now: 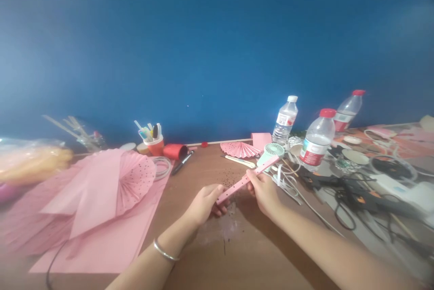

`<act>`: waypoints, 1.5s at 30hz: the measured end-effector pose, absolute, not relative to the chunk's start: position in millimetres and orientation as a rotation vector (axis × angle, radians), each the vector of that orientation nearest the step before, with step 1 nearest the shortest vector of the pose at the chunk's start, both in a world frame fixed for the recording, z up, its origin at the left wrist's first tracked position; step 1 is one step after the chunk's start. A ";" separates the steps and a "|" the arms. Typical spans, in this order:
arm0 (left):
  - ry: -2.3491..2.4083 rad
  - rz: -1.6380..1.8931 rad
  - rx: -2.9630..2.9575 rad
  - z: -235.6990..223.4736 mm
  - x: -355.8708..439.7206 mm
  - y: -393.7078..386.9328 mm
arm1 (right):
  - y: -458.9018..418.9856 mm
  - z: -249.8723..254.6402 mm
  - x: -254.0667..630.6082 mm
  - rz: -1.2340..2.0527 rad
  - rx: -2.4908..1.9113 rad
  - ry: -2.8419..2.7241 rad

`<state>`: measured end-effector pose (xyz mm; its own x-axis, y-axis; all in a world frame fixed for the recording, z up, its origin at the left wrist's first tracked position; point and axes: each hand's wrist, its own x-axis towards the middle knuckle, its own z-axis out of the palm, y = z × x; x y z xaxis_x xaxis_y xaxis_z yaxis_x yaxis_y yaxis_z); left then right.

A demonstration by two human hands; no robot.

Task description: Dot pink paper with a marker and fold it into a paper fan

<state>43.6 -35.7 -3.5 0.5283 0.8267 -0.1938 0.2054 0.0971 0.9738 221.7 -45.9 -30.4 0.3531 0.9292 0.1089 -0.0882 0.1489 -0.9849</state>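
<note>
A narrow folded strip of pink paper (240, 184) with a row of dark holes or dots is held slantwise above the brown table (203, 245). My left hand (206, 200) grips its lower end, thumb on top and fingers beneath. Nearer the upper end, my right hand (262, 189) pinches it between thumb and fingers. Small dark specks lie on the table just behind the strip. Beyond its upper end stands a mint-green handheld fan (274, 150). A pale utility knife (240, 161) and a small dotted pink pleated fan (239, 149) lie farther back.
Pink paper sheets (101, 254) and a dotted pleated paper fan (137, 181) cover the left side. At the back are a red cup (175, 151), a black pen (183, 162) and a cup of pens (156, 146). Plastic bottles (317, 141) and tangled cables (346, 208) crowd the right.
</note>
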 end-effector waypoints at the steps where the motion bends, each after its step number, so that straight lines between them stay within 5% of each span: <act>1: 0.941 0.552 1.456 -1.8 43.9 -36.9 | -46.1 -31.1 221.1 0.908 -1.205 -0.932; 15: 0.992 0.481 1.677 -6.1 50.0 -39.9 | -58.8 -26.5 203.5 1.295 -1.044 -1.113; 28: 1.168 0.620 1.943 -1.2 9.3 -4.7 | -13.8 -36.3 290.8 0.767 -1.011 -0.653; 33: 1.239 0.621 1.704 -5.9 8.7 2.5 | -32.0 -32.3 273.4 0.470 -1.230 -1.169; 39: 1.233 0.551 1.920 -2.8 11.1 -3.4 | -57.7 -17.5 243.2 -0.462 -0.990 -1.858; 45: 1.166 0.394 2.221 6.0 14.1 -14.3 | -54.6 -15.8 218.8 0.067 -1.073 -2.571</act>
